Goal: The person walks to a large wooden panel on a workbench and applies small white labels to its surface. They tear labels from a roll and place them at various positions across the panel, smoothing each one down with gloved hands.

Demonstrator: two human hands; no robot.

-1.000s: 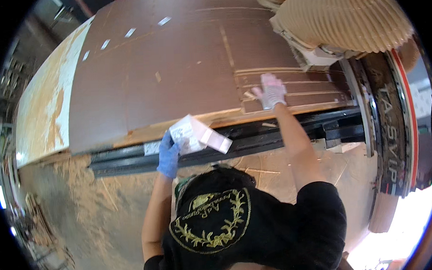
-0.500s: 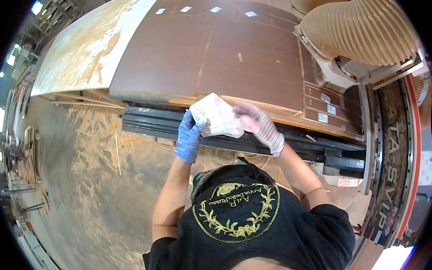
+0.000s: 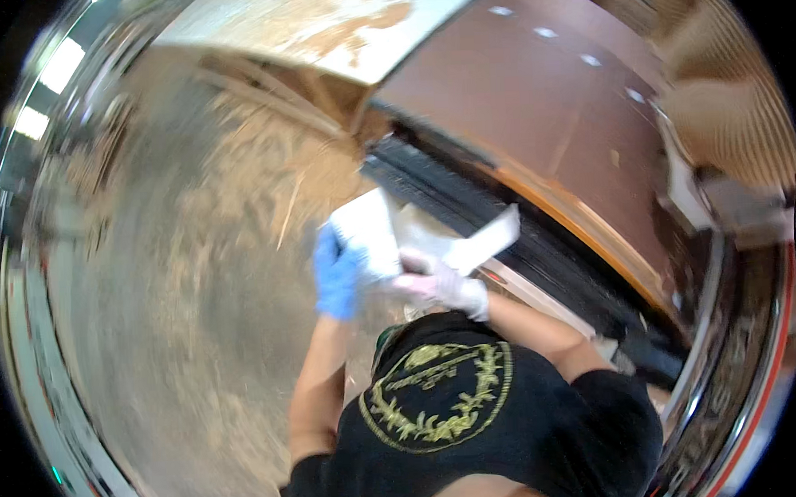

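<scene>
Just beside brown panel [image 3: 544, 127]: white paper sheets [image 3: 389, 236] clamped by left hand [image 3: 335, 273] fingers; right hand [image 3: 440, 285] fingers closed on sheets.

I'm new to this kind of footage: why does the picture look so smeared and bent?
Head view: motion blur smears the sawdust-strewn floor and the brown panel; the fisheye lens bends straight edges near the rim; bright glare sits upper left; the left hand, right hand and white sheets look soft.
</scene>
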